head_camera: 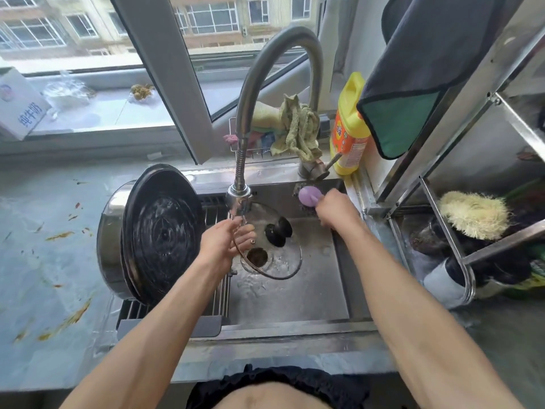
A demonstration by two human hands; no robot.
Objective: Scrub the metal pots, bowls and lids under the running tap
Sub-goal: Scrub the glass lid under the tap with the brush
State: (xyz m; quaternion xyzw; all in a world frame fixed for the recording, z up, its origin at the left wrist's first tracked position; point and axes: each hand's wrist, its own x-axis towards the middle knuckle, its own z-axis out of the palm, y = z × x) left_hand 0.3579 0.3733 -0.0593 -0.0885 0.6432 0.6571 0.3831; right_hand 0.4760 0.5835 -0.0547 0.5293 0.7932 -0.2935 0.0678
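A glass lid [280,261] with a black knob [278,231] is held tilted over the steel sink [295,302], under the tap head [239,199]. My left hand [225,243] grips the lid's left rim, and water runs over it. My right hand [334,208] holds a purple-handled scrubber [308,195] at the sink's back right corner, apart from the lid. A steel pot [110,231] stands on its side on the drying rack at the left, with dark round pans [162,231] leaning in it.
A yellow detergent bottle [349,128] stands behind the sink beside the tap lever [327,168]. Rags [295,125] hang on a wire holder. A steel shelf rack [442,202] with a brush [474,214] borders the right. The left counter [53,246] bears food smears.
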